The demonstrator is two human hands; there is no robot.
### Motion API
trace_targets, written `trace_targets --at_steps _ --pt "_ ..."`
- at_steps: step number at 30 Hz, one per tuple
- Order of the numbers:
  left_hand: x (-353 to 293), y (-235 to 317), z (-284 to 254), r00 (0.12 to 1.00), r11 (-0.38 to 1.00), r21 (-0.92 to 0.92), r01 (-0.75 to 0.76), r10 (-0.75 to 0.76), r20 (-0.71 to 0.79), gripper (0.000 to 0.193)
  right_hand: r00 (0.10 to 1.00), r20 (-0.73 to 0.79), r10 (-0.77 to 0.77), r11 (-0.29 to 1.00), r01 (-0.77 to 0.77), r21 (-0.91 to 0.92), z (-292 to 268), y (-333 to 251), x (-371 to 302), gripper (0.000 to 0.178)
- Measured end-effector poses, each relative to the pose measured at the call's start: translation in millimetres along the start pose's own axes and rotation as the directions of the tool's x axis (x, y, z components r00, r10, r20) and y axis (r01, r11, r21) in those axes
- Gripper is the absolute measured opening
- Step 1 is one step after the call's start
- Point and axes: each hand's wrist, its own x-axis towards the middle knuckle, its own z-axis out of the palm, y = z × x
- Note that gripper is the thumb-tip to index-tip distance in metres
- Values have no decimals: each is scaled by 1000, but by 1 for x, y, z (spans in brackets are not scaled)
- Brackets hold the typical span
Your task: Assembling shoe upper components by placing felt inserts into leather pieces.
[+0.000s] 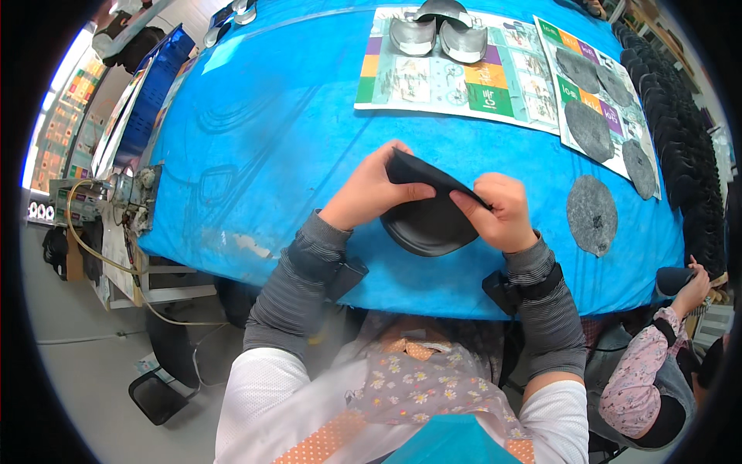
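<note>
A black, curved, cup-shaped pad (431, 226) is held up in front of me, over the near part of the blue-covered table (255, 162). My left hand (380, 188) is closed on its left upper edge, thumb on the near face. On the other upper corner, my right hand (501, 209) pinches the rim between thumb and bent fingers. The pad's edge bows between my two grips. Its far side is hidden from me.
Dark curved pads (464, 42) sit on a printed sheet (386, 94) at the back. Grey oval pieces (589, 130) lie on another sheet, and one grey oval (592, 215) on the blue cover. Black pads (668, 116) line the right. A co-worker's hand (693, 289) holds a dark piece.
</note>
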Motion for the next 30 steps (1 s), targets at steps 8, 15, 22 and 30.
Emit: trace_targets --at_steps 8,15,22,30 --pt "-3 -6 -4 995 995 -23 -96 97 37 45 990 -18 140 972 -134 191 -5 7 -3 27" --pt "-8 7 -20 985 822 -565 -75 149 85 55 969 -149 199 885 -113 452 -8 6 -9 18" --pt "-7 -5 -14 983 987 -90 -136 146 115 29 990 -79 -114 990 120 79 -9 -3 1 30" --pt "-1 -19 -34 992 914 -402 62 -12 125 53 970 140 197 949 -224 220 -7 -7 -1 16"
